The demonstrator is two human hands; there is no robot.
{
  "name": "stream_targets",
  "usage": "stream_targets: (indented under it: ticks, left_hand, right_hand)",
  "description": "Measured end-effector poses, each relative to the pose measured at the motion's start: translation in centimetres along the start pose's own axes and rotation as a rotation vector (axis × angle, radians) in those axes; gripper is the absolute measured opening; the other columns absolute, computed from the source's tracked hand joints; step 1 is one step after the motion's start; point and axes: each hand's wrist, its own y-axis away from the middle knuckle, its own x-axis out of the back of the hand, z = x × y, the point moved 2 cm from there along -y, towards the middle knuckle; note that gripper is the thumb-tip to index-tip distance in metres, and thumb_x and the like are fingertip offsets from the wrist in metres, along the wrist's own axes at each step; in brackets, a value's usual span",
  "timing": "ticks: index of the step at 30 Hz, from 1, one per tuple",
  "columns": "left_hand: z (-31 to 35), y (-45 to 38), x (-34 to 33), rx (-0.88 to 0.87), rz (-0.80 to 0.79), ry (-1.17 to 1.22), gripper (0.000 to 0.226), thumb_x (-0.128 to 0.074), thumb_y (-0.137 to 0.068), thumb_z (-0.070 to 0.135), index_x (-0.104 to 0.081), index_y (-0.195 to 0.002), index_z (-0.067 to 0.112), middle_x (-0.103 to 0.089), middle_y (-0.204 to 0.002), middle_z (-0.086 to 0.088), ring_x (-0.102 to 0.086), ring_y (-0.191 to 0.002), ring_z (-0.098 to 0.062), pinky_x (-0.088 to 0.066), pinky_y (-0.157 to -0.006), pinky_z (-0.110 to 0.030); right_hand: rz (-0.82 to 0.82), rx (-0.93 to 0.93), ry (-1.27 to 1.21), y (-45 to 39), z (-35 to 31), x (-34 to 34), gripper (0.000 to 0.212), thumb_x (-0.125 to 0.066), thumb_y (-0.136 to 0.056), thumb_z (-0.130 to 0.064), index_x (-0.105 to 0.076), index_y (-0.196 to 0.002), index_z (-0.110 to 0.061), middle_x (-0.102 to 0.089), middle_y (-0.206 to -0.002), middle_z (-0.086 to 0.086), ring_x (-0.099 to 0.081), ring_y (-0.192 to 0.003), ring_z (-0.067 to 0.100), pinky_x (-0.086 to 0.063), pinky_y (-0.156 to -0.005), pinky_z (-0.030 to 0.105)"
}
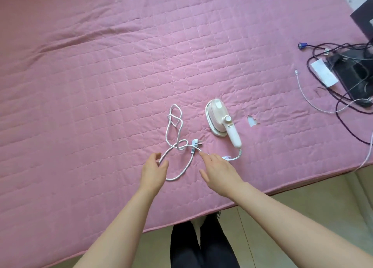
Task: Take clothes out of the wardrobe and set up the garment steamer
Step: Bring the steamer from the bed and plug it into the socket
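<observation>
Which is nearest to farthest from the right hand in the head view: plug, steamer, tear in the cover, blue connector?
From the right hand:
1. Plug, just beyond its fingertips, slightly left.
2. Steamer, ahead on the pink cover.
3. Tear, ahead and right of the steamer.
4. Blue connector, far right corner.

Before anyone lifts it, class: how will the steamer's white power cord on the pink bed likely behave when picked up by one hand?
Probably floppy: the cord lies in loose loops, one twisted near its far end. It may snag, since loops cross near the plug. It would likely tug the garment steamer, to which it is attached.
</observation>
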Motion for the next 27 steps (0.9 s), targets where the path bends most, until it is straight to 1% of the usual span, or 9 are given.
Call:
stream_targets:
  ticks: [2,6,9,11,14,17,21,24,27]
  left_hand:
    - [0.2,-2.2,-0.8,0.006,0.02,0.063,0.039,-0.058,-0.09,0.025,-0.054,-0.127,0.016,-0.059,-0.126,0.005,-0.057,-0.107,-0.015,-0.046,-0.092,-0.033]
    - [0.1,-6.9,-1.9,0.017,0.072,0.15,0.037,-0.06,-0.089,0.031,-0.057,-0.124,0.016,-0.06,-0.118,0.007,-0.057,-0.105,-0.013,-0.043,-0.09,-0.029]
    - [-0.6,-10.3,-2.4,0.101,0.079,0.287,0.04,-0.058,-0.088,0.04,-0.058,-0.12,0.017,-0.062,-0.119,0.002,-0.058,-0.11,-0.017,-0.043,-0.102,-0.038]
    - [-0.7,-12.4,-2.7,0.163,0.06,0.365,0.033,-0.056,-0.09,0.042,-0.057,-0.114,0.019,-0.063,-0.111,0.002,-0.059,-0.109,-0.021,-0.045,-0.102,-0.044]
    - [0.3,-15.2,-3.0,0.231,0.013,0.469,0.036,-0.052,-0.093,0.045,-0.057,-0.112,0.014,-0.063,-0.112,-0.004,-0.06,-0.105,-0.023,-0.047,-0.096,-0.04]
    - [1.8,-17.3,-3.1,0.259,-0.055,0.437,0.053,-0.051,-0.09,0.056,-0.058,-0.121,0.014,-0.06,-0.121,-0.002,-0.059,-0.104,-0.02,-0.04,-0.091,-0.036]
    - [3.2,-18.7,-3.2,0.336,-0.184,0.387,0.073,-0.048,-0.079,0.075,-0.052,-0.127,0.02,-0.056,-0.12,0.001,-0.059,-0.099,-0.018,-0.039,-0.09,-0.038]
    - [3.9,-19.0,-3.4,0.379,-0.302,0.353,0.063,-0.051,-0.074,0.078,-0.05,-0.109,0.026,-0.061,-0.106,0.001,-0.059,-0.095,-0.021,-0.041,-0.089,-0.041]
    - [4.0,-19.1,-3.8,0.374,-0.307,0.282,0.05,-0.071,-0.069,0.061,-0.058,-0.098,0.021,-0.069,-0.093,-0.002,-0.063,-0.083,-0.021,-0.05,-0.091,-0.039]
  right_hand:
    - [-0.011,-0.003,-0.1,-2.4,0.5,-0.9,0.057,-0.042,-0.098,-0.034,-0.026,-0.147,-0.01,-0.049,-0.133,0.009,-0.042,-0.124,0.027,-0.035,-0.103,0.037]
    - [-0.064,-0.045,-0.261,-7.3,1.2,-3.3,0.048,-0.04,-0.099,-0.031,-0.031,-0.142,-0.01,-0.049,-0.132,0.011,-0.042,-0.123,0.031,-0.035,-0.099,0.038]
    - [-0.091,-0.055,-0.373,-10.4,0.8,-4.7,0.047,-0.038,-0.101,-0.03,-0.031,-0.142,-0.008,-0.047,-0.135,0.014,-0.04,-0.126,0.033,-0.033,-0.1,0.039]
    - [-0.096,-0.068,-0.451,-12.0,0.5,-5.5,0.046,-0.038,-0.101,-0.033,-0.034,-0.139,-0.008,-0.047,-0.135,0.015,-0.039,-0.126,0.033,-0.032,-0.099,0.038]
    - [-0.113,-0.057,-0.506,-13.7,0.1,-6.7,0.042,-0.034,-0.101,-0.033,-0.04,-0.133,-0.007,-0.052,-0.127,0.018,-0.043,-0.121,0.034,-0.035,-0.097,0.041]
    - [-0.112,-0.026,-0.519,-14.9,-0.1,-7.2,0.025,-0.031,-0.102,-0.029,-0.046,-0.102,-0.009,-0.057,-0.105,0.02,-0.049,-0.103,0.037,-0.039,-0.084,0.042]
    - [-0.127,0.007,-0.541,-15.8,-0.2,-7.7,0.034,-0.027,-0.102,-0.034,-0.048,-0.1,-0.007,-0.06,-0.097,0.018,-0.054,-0.096,0.039,-0.044,-0.084,0.047]
    - [-0.15,0.028,-0.48,-15.8,-0.4,-8.4,0.034,-0.025,-0.101,-0.036,-0.046,-0.104,-0.009,-0.062,-0.098,0.021,-0.056,-0.094,0.042,-0.047,-0.082,0.049]
    - [-0.158,0.076,-0.384,-15.3,-0.8,-8.5,0.028,-0.027,-0.102,-0.034,-0.041,-0.088,-0.014,-0.061,-0.098,0.019,-0.054,-0.092,0.039,-0.045,-0.079,0.046]
